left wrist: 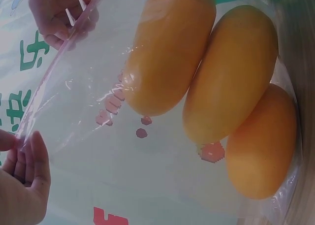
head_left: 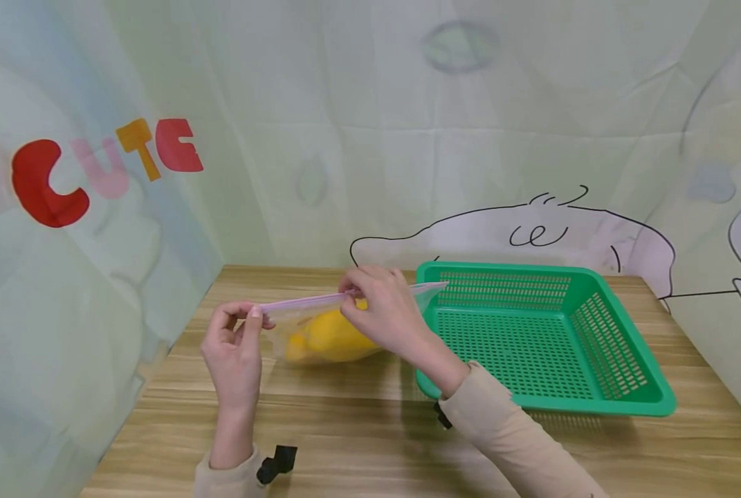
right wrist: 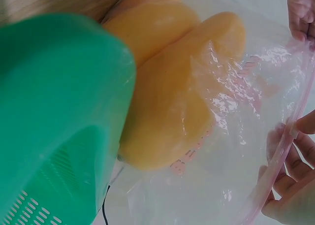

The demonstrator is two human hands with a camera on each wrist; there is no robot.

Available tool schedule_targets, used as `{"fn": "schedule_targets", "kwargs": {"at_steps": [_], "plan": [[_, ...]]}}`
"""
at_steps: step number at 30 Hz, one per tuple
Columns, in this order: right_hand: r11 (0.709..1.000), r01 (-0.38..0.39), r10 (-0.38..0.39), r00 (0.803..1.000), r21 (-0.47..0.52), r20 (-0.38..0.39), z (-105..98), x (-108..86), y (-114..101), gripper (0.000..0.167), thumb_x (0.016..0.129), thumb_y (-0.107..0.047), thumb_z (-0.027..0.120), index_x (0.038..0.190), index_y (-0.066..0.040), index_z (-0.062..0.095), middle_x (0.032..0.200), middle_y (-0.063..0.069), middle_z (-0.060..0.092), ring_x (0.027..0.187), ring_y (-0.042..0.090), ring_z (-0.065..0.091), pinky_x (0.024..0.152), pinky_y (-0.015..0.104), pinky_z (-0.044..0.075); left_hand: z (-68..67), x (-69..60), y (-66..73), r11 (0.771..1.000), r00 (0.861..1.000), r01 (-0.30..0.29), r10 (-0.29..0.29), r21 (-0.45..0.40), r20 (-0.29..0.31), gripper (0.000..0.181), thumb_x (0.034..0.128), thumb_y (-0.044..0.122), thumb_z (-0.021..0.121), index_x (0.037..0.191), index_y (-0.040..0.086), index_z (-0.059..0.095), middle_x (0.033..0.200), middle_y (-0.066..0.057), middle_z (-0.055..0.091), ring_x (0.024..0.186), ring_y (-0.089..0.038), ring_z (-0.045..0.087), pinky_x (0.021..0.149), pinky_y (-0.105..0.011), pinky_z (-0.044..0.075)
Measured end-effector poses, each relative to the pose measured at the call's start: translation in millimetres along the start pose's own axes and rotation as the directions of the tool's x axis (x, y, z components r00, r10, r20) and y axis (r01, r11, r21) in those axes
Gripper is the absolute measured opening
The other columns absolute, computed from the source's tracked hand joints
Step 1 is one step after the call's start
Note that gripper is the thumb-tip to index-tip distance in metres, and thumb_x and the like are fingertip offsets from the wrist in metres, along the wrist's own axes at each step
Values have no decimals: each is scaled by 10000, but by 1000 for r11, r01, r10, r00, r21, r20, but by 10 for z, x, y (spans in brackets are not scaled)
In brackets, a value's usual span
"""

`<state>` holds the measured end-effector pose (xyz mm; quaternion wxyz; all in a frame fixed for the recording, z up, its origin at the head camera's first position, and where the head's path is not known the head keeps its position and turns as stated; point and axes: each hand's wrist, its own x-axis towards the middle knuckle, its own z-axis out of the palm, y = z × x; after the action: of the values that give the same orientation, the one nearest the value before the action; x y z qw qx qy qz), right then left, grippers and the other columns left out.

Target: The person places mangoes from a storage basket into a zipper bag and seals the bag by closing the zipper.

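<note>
A clear zip-top bag (head_left: pixel 302 302) with a pink zip strip stands on the wooden table, holding yellow-orange mangoes (head_left: pixel 339 339). Three mangoes (left wrist: pixel 231 75) show through the plastic in the left wrist view, lying low in the bag. My left hand (head_left: pixel 236 360) pinches the strip near its left end, thumb on the near side. Farther right along the same strip, my right hand (head_left: pixel 385 311) pinches it between thumb and fingers. From the right wrist, the bag's plastic (right wrist: pixel 226 151) looks wrinkled and shiny. Whether the zip is sealed cannot be told.
Just right of the bag stands a green plastic basket (head_left: pixel 594 402) with slotted walls, its left rim close to the bag's right end. The wooden tabletop (head_left: pixel 345 443) meets a printed cloth backdrop (head_left: pixel 283 173) at the back and sides.
</note>
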<state>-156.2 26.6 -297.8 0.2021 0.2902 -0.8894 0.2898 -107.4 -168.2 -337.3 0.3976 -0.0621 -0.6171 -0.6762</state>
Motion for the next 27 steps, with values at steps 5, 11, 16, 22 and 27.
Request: {"fn": "schedule_targets", "kwargs": {"at_steps": [5,11,16,22,27], "plan": [[1000,1,-1,1000,1,-4,-5,-4,3,73,845,-149,607,867,-192,662,842,-72,667,805,85,573,799,310,419,2,4,3,1000,1000,0,0,-13,0,38,905,-46,577,879,-31,599,792,-7,567,659,-90,586,618,-138,550],[1000,-7,7,1000,4,-5,-6,-17,15,77,845,-148,607,870,-192,665,848,-72,670,816,88,581,784,295,407,1,2,5,1000,1000,1,-1,-13,2,81,903,-53,576,870,12,612,786,-6,569,655,-92,586,614,-138,549],[1000,-12,12,1000,3,-6,-10,-23,20,78,844,-148,605,869,-194,663,851,-72,669,817,90,587,789,299,410,1,-1,2,1000,1000,1,-1,-13,2,57,902,-48,581,868,-8,604,787,-6,565,655,-91,587,616,-139,551],[1000,-21,21,1000,14,-3,-18,-34,32,82,846,-147,607,887,-189,664,872,-67,673,819,93,588,784,292,401,-1,-4,3,1000,1000,8,-8,6,-1,38,906,-33,583,874,-50,592,792,-10,563,653,-90,589,620,-138,554],[999,-32,32,999,20,-1,-34,-41,45,80,849,-141,610,887,-189,661,884,-70,674,819,92,583,776,296,384,-2,-4,2,1000,1000,9,-9,3,-1,35,904,-41,583,880,-24,603,800,-26,560,659,-93,587,626,-140,556]]}}
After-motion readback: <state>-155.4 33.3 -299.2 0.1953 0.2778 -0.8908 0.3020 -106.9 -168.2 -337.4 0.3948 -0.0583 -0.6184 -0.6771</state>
